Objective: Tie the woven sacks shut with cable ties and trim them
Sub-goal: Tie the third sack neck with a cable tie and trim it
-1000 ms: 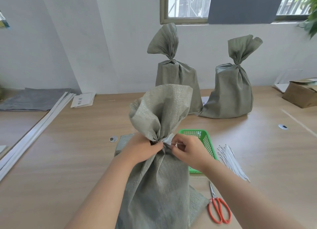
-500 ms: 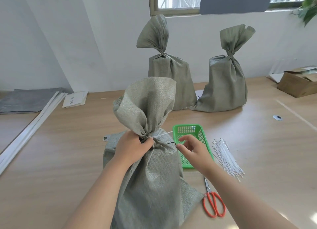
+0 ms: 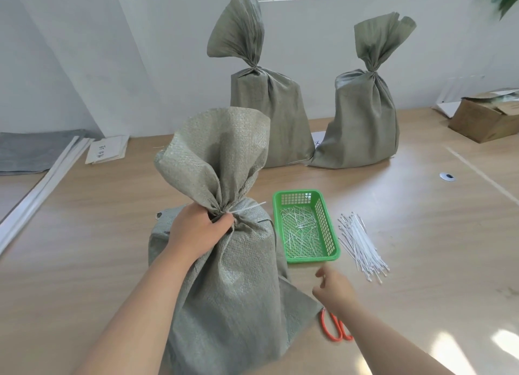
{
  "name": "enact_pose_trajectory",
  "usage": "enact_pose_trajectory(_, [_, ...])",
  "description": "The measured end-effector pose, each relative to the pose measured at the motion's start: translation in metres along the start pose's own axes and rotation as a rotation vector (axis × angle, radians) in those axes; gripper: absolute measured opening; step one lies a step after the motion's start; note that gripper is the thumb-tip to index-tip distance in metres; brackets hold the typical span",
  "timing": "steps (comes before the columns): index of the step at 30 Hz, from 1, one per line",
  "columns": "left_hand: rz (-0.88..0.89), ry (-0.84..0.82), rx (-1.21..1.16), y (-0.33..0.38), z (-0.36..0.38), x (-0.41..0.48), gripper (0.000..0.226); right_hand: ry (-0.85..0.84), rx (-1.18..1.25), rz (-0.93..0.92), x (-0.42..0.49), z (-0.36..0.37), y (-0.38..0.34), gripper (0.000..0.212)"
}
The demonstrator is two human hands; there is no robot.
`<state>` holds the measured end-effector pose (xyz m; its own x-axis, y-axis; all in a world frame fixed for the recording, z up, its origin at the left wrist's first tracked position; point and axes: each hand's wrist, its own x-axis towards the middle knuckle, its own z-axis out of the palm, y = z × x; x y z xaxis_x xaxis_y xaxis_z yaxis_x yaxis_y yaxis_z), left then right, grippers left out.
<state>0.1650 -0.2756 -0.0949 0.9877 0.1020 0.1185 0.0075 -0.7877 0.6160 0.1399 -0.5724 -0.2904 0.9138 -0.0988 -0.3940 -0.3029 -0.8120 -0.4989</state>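
In the head view, the left hand [image 3: 196,231] is gripping the gathered neck of the near sack [image 3: 230,276], fingers curled tight round the bunched weave. The sack is standing upright on the wooden table [image 3: 84,248], close to the person, with its mouth flaring open above the grip. A white cable tie [image 3: 248,207] is circling the neck just above the knuckles, and its loose tail is sticking out to the right, untrimmed.

The right hand [image 3: 334,289] is hovering low over the table to the right of the sack, blurred, fingers loosely bent and holding nothing that shows. It is hiding the blades of the orange-handled scissors [image 3: 334,329]; only the handle loops are peeking out beneath the wrist, right beside the sack's bottom corner.

Just beyond that hand, a green basket [image 3: 334,234] is holding short white offcuts [image 3: 300,231]. A bundle of spare ties [image 3: 362,248] is lying just to its right.

Two tied sacks [image 3: 269,116] [image 3: 365,122] are standing side by side against the far wall, touching at the base. A cardboard box [image 3: 486,119] is sitting at the far right, and white strips [image 3: 42,189] and some paper [image 3: 108,150] are lying at the left.
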Motion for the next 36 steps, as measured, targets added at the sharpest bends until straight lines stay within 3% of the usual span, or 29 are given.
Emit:
enact_pose_trajectory(3, [0.007, 0.009, 0.006, -0.001, 0.002, 0.002, 0.039, -0.043, -0.113, 0.068, -0.002, 0.015, 0.023, 0.041])
enact_pose_trajectory(8, [0.016, 0.026, 0.016, -0.004, 0.005, 0.003, 0.04, -0.059, -0.21, 0.127, -0.004, 0.036, 0.046, 0.026])
enact_pose_trajectory(16, [0.041, 0.058, 0.02, -0.009, 0.007, 0.002, 0.046, 0.013, -0.263, 0.093, -0.005, 0.053, 0.051, 0.023])
enact_pose_trajectory(24, [0.033, 0.06, 0.026, -0.006, 0.008, 0.002, 0.043, 0.022, -0.248, 0.11, 0.0, 0.056, 0.058, 0.004])
enact_pose_trajectory(30, [0.007, 0.037, 0.02, -0.006, 0.007, 0.0, 0.041, 0.073, -0.133, 0.144, -0.004, 0.05, 0.059, 0.021])
enact_pose_trajectory(36, [0.001, 0.015, 0.03, -0.003, 0.005, -0.002, 0.04, 0.184, 0.018, 0.123, -0.022, 0.041, 0.056, 0.015])
